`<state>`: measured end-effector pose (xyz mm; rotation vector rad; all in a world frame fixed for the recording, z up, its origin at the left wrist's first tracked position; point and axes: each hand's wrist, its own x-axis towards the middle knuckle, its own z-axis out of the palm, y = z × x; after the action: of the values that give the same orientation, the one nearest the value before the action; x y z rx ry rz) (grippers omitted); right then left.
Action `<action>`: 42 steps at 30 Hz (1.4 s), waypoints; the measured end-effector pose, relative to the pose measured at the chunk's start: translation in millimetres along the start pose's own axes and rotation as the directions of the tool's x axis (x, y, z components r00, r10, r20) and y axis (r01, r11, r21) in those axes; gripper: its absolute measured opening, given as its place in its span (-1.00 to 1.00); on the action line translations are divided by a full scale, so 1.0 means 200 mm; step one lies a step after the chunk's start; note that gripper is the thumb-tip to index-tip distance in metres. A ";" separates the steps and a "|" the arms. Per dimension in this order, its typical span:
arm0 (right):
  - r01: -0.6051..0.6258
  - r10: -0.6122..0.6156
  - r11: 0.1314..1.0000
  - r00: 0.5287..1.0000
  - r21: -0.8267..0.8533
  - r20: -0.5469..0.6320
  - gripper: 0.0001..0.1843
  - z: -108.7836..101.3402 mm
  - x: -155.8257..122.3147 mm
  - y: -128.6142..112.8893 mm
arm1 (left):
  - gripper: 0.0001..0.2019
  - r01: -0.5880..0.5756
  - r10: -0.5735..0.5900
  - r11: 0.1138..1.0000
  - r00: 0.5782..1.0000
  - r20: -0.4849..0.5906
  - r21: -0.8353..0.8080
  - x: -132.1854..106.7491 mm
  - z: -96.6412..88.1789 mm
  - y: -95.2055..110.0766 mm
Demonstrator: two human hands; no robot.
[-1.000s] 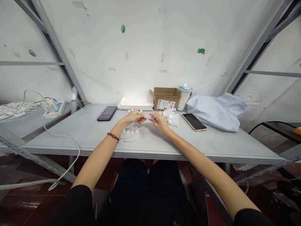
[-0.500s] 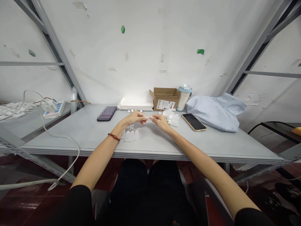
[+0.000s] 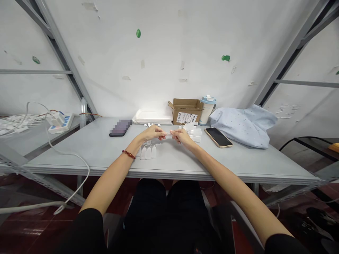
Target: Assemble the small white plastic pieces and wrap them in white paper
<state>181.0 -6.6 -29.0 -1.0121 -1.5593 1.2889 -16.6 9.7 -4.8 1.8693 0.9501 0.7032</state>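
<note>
My left hand (image 3: 155, 132) and my right hand (image 3: 181, 135) are pinched close together above the middle of the table. Between their fingertips is a small pale piece (image 3: 168, 134), too small to name. Beneath and left of my left hand lie several white oval tags with strings (image 3: 148, 153). More white tags (image 3: 195, 134) are bunched just beyond my right hand, partly hidden by it. A few small white pieces (image 3: 148, 125) lie behind my left hand.
A phone (image 3: 218, 137) and a light blue cloth (image 3: 243, 125) lie to the right. Behind stand an open cardboard box (image 3: 186, 112), a lidded cup (image 3: 207, 111) and stacked white trays (image 3: 153, 116). A dark phone (image 3: 120, 127) lies left. A white cable (image 3: 71, 154) hangs over the table's left side.
My right hand has shifted very slightly to the right, with its lower fingers now showing more. My left hand stays nearly where it was.
</note>
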 end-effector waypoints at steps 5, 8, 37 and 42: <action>0.014 -0.014 1.000 1.000 0.008 0.019 -0.44 0.00 0.00 0.00 | -0.69 0.027 -0.027 0.999 1.000 -0.008 -0.044 0.00 0.01 0.00; 0.074 -0.074 0.997 0.997 -0.025 -0.001 -0.43 -0.01 0.01 0.01 | -0.67 0.011 -0.017 0.996 0.998 -0.065 -0.090 0.01 0.01 -0.01; -0.142 -0.535 0.472 0.739 -0.870 -0.410 -0.57 -0.33 0.10 0.09 | -0.71 0.116 0.087 0.893 0.904 -0.418 0.435 0.13 -0.22 -0.34; 0.109 -0.535 0.595 0.793 -0.796 -0.291 -0.68 -0.21 0.09 0.05 | -0.70 0.158 0.044 0.874 0.916 -0.398 0.460 0.12 -0.22 -0.33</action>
<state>217.0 24.1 -33.1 -1.3221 -1.7459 -0.0010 -59.1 71.1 -42.8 2.1575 1.5596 0.8902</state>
